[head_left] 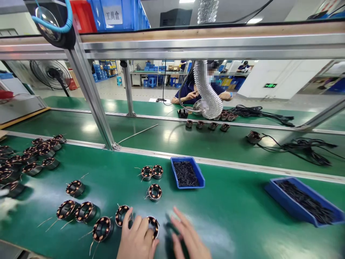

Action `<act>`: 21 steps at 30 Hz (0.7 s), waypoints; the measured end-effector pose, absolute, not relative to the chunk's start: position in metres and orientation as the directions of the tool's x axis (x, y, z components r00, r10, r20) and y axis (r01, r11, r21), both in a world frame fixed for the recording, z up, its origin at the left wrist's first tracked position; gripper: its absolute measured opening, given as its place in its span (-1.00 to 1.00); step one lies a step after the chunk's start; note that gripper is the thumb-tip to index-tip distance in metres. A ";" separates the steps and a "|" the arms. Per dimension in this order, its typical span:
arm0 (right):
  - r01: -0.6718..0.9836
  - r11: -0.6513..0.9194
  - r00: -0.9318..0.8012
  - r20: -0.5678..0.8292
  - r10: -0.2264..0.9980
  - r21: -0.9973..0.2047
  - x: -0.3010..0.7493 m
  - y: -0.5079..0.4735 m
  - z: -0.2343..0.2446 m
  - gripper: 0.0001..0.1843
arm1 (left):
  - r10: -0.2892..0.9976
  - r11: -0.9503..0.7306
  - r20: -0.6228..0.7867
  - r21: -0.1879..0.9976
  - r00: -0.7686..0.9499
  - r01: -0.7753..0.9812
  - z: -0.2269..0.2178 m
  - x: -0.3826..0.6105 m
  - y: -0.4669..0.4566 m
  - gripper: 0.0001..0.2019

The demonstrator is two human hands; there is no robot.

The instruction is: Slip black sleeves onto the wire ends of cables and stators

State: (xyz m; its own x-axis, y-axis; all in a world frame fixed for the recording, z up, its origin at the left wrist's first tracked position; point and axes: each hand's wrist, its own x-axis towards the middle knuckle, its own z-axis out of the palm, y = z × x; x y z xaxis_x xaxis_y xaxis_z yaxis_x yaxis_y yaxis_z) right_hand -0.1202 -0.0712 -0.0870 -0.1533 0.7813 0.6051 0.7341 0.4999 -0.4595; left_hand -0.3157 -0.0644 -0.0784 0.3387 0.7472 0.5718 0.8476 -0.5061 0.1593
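Note:
My left hand rests low on the green mat, fingers curled round a ring-shaped copper-wound stator with loose wire leads. Beside it lies another stator. My right hand hovers just to the right with fingers stretched out and slightly blurred, touching nothing that I can make out. Three more stators sit farther back in the middle. Others lie to the left of my left hand.
A small blue tray of short black pieces stands mid-table; a larger blue tray of the same is at right. Several stators pile at far left. Beyond the aluminium frame, a person works at the opposite bench beside a silver duct hose and black cables.

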 end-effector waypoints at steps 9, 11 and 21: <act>0.958 0.287 -0.278 0.286 0.917 0.009 -0.052 0.055 -0.032 -0.74 | 0.951 -0.146 0.285 0.066 0.122 0.987 -0.036 -0.310 -0.014 -0.91; 0.958 0.281 -0.286 0.243 0.927 0.055 -0.053 0.074 -0.030 -0.77 | 0.954 -0.115 0.289 0.097 0.082 0.989 -0.030 -0.316 -0.010 -0.79; 0.968 0.248 -0.230 0.293 0.928 -0.028 -0.052 0.092 -0.041 -0.82 | 0.929 -0.313 0.243 0.122 0.278 0.942 -0.042 -0.404 -0.071 -0.74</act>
State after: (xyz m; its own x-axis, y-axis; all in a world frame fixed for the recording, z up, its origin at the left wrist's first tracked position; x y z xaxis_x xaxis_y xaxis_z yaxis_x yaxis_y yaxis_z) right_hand -0.0519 0.0924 -0.0415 -0.2295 0.9283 0.2926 0.9683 0.2483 -0.0283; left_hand -0.4040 -0.0711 -0.0418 0.2779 0.9294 0.2427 0.9418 -0.3134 0.1216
